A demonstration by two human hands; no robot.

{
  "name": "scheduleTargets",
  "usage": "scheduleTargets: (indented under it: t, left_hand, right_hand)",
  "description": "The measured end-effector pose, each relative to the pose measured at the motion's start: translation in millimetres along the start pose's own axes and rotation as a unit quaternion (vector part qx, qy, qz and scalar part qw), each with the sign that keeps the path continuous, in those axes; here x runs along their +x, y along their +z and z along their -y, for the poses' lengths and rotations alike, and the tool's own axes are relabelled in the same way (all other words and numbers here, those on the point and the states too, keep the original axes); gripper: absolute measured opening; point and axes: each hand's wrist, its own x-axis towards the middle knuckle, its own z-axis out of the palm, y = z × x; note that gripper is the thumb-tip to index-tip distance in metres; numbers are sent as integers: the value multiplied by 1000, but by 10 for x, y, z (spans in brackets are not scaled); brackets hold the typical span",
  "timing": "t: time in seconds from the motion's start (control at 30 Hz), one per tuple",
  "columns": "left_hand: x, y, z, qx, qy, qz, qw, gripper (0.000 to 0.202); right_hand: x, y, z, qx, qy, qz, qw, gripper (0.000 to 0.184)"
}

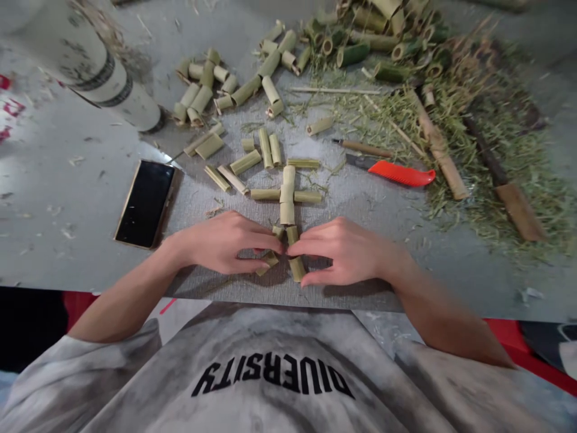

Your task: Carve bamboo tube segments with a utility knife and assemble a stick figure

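Short bamboo pieces lie on the table in a small figure, with a pale upright body (287, 195) and side pieces (265, 195) like arms. Below the body, my left hand (232, 242) curls its fingers around a lower-left bamboo piece (268, 263). My right hand (345, 251) has its fingers on the lower-right bamboo piece (296, 269), thumb near its bottom end. Both hands rest low over the table, fingertips almost meeting between the two legs. The fingers partly hide the leg pieces.
A phone (145, 203) lies at left, near patterned cylinders (130, 102). Loose bamboo pieces (246, 161) and jointed bamboo figures (198, 90) lie beyond the hands. A red-handled knife (401, 173), a thin carving tool (365, 148), a wooden-handled blade (518, 207) and shavings (500, 162) are at right.
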Motion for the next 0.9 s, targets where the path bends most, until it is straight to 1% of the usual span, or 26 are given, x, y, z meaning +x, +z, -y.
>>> scheduleTargets:
  t: [0.1, 0.2, 0.3, 0.4, 0.43, 0.53, 0.57, 0.63, 0.67, 0.7, 0.73, 0.77, 0.8, 0.83, 0.87, 0.9]
  left_hand:
    - [26, -24, 15, -36, 30, -46, 998, 20]
    - [75, -43, 8, -30, 45, -94, 994, 15]
    - [107, -51, -2, -16, 29, -143, 989, 21]
    - [90, -63, -4, -30, 20, -194, 980, 29]
    - [75, -70, -3, -35, 21, -209, 977, 31]
    - [16, -84, -6, -46, 5, -240, 970, 30]
    - [-1, -83, -10, -44, -9, -244, 969, 28]
    - [-18, -71, -18, -31, -38, -246, 968, 21]
    - [-17, -62, -21, -19, -43, -250, 967, 19]
    - [-10, -52, -20, -5, -41, -260, 965, 19]
    - [1, -44, -14, 14, -40, -281, 959, 22]
    - [12, -41, -1, 40, -46, -309, 949, 25]
    - [21, -42, 19, 75, -63, -339, 936, 28]
    - [26, -49, 48, 116, -95, -367, 918, 29]
    - [25, -61, 84, 160, -139, -384, 899, 28]
    - [19, -76, 127, 200, -187, -389, 880, 26]
  right_hand:
    - [-2, -44, -37, -43, -27, -74, 996, 38]
    - [2, -70, -85, -114, -26, -146, 982, 30]
    - [3, -78, -114, -144, 9, -211, 967, 21]
    - [-1, -93, -115, -148, 58, -280, 947, 11]
    - [-4, -100, -114, -146, 72, -299, 940, 12]
    - [-13, -114, -114, -140, 88, -345, 924, 32]
    - [-15, -113, -116, -140, 95, -361, 917, 31]
    - [-11, -100, -118, -145, 113, -395, 900, 12]
    - [-8, -91, -118, -148, 119, -411, 892, 17]
    - [-3, -81, -117, -149, 121, -420, 887, 33]
    - [2, -72, -114, -147, 119, -425, 885, 46]
    - [5, -64, -112, -142, 112, -425, 887, 54]
    - [8, -58, -108, -135, 107, -422, 890, 58]
    - [9, -53, -105, -126, 104, -420, 893, 60]
    - [9, -48, -101, -118, 103, -420, 894, 60]
    - [9, -44, -96, -113, 100, -421, 895, 59]
